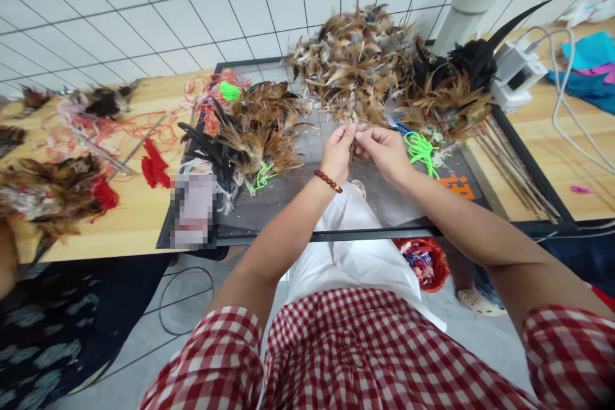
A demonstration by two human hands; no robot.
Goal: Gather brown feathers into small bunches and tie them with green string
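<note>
My left hand [337, 152], with a red bead bracelet at the wrist, and my right hand [380, 146] meet fingertip to fingertip in front of a big heap of brown feathers [358, 57]. Both are closed in a pinch. Between and below the fingers a bit of brown feather shows, mostly hidden; which hand grips it is hard to see. Bright green cord [421, 152] lies just right of my right hand. To the left of my hands are brown feather bunches [269, 141] with a green tie, and black feathers [204, 146].
A black-edged tray [288, 236] lies under the work. Thin sticks [521, 173], a white charger [519, 73] with cables and a bottle [464, 13] stand or lie right. Red threads, scissors-like metal rods and feathers [52, 186] are left. A red basket [435, 269] sits below.
</note>
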